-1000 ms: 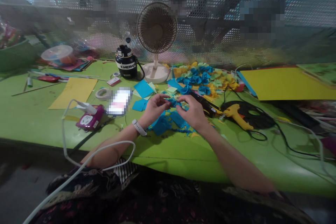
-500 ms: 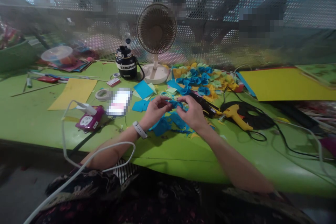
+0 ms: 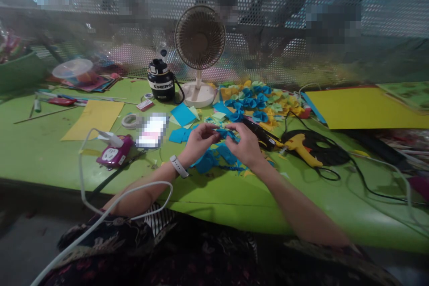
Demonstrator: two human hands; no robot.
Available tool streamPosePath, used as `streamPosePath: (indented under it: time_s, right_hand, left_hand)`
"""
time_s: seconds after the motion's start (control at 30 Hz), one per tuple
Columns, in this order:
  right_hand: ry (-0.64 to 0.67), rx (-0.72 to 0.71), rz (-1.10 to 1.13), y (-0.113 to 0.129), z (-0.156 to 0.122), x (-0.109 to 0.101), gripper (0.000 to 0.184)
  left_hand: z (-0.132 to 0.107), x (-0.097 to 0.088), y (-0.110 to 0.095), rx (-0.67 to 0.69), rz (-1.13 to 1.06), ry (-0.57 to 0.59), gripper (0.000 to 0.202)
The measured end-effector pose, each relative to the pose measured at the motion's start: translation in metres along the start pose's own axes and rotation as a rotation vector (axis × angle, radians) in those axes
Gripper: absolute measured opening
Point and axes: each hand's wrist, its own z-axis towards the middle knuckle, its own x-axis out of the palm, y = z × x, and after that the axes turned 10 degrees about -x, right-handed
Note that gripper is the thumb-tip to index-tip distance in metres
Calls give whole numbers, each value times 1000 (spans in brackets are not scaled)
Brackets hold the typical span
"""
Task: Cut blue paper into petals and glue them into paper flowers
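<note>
My left hand (image 3: 198,142) and my right hand (image 3: 246,145) meet above the green table (image 3: 40,152), both pinching a small blue paper piece (image 3: 223,132) held between the fingertips. A white band sits on my left wrist. Under the hands lie loose blue paper scraps (image 3: 214,159). Just behind them is a heap of folded blue, yellow and green paper flowers (image 3: 259,100).
A yellow glue gun (image 3: 300,146) with a black cord lies right of my hands. A desk fan (image 3: 200,49), a black jug (image 3: 161,81), a tape roll (image 3: 131,120), a purple power strip (image 3: 114,154) with white cable and yellow sheets (image 3: 363,107) are around.
None of note: both hands stay pinched on the blue paper, with only slight finger movement.
</note>
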Motion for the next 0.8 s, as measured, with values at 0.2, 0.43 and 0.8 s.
streamPosePath:
  time_s: [0.2, 0.43, 0.8]
  right_hand:
    - [-75, -47, 47, 2, 4, -11, 26]
    - [-97, -163, -17, -2, 7, -16, 6]
    - [-89, -201, -76, -8, 5, -8, 5]
  left_hand:
    - [1, -2, -1, -3, 3, -31, 47]
    - [4, -3, -5, 58, -43, -100, 45]
    - [2, -3, -8, 106, 26, -111, 48]
